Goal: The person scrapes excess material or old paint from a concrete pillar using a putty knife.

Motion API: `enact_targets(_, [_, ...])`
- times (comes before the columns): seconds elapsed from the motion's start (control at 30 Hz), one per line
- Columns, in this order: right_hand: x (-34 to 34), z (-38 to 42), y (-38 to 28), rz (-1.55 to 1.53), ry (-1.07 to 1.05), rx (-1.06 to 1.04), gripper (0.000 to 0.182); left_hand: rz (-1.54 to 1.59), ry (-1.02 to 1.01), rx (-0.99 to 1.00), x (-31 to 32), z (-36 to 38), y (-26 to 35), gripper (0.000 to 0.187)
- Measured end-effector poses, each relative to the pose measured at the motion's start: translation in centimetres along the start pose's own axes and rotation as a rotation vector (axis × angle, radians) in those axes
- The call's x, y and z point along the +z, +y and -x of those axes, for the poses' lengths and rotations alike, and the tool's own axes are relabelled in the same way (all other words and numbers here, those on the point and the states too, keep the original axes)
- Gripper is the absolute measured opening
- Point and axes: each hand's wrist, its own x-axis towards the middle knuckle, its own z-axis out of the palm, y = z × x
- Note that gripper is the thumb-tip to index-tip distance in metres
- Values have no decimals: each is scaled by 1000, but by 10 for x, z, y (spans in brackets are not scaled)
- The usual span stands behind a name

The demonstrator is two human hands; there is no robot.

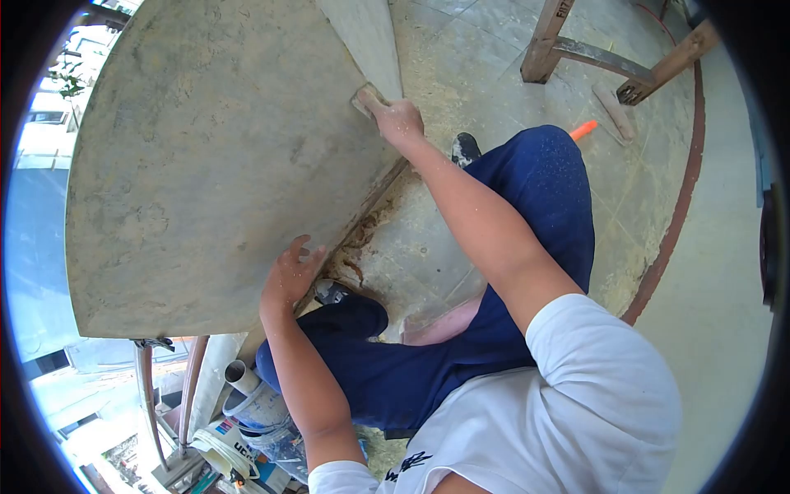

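My right hand (401, 122) is closed around a small flat, dusty block (367, 99), which lies against the right edge of a rough grey plastered wall (206, 156). Lower down, my left hand (292, 274) rests by the bottom edge of that wall, its fingers apart and slightly curled, holding nothing. Crumbled brown debris (355, 247) lines the foot of the wall between my two hands. My knees, in dark blue trousers, are bent on either side.
A wooden stand (543, 49) is on the dusty tiled floor (461, 239) at the upper right, near a long-handled tool (614, 114) and an orange object (583, 130). A plaster-stained bucket (255, 407) with a pipe (240, 375) is at my left. Outside, buildings show past the wall.
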Motion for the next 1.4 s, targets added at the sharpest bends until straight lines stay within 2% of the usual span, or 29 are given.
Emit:
enact_targets(0.1, [-4, 4, -23, -73, -45, -76, 76, 11, 35, 47, -1, -5, -6, 54])
enact_targets(0.2, [-29, 27, -116, -167, -62, -164, 73, 96, 22, 86, -8, 7, 15, 56])
enact_targets(0.3, [-34, 29, -144, -162, -31, -236, 73, 79, 8, 102, -4, 3, 11, 57])
enact_targets(0.37, [-27, 22, -116, -118, 38, -203, 73, 80, 20, 99, -6, 2, 8, 57])
enact_targets(0.43, [-11, 11, -66, -125, -5, -113, 68, 81, 28, 84, -10, 4, 6, 57])
enact_targets(0.53, [-5, 9, -53, 20, 63, -149, 67, 40, 14, 25, -15, 4, 7, 57])
enact_targets(0.67, [-23, 22, -143, -154, 133, -276, 68, 70, 5, 86, -7, 7, 6, 56])
enact_targets(0.73, [-47, 44, -186, -183, -9, -238, 81, 89, 16, 119, -7, 5, 7, 56])
enact_targets(0.83, [-44, 33, -173, -91, 73, -338, 77, 20, -33, 131, -9, 1, 5, 55])
enact_targets(0.9, [-28, 24, -126, -25, 66, -304, 68, 14, -18, 114, -12, 2, 8, 53])
enact_targets(0.97, [-26, 36, -86, -78, -59, -49, 68, 32, 5, 112, -9, 2, 5, 54])
enact_targets(1.03, [-28, 39, -70, -52, -26, 7, 67, 39, 28, 119, -8, 1, 4, 54])
enact_targets(1.13, [-32, 23, -104, -200, 15, -84, 67, 39, 7, 100, -8, 3, 6, 56])
enact_targets(1.27, [-66, 35, -207, -356, 16, -300, 67, 64, -3, 106, -12, 10, 5, 58])
enact_targets(1.37, [-66, 27, -204, -316, 15, -342, 68, 66, 2, 86, -13, 6, -3, 58])
enact_targets(1.4, [-64, 30, -191, -263, -4, -288, 68, 68, 8, 79, -10, 4, -6, 59])
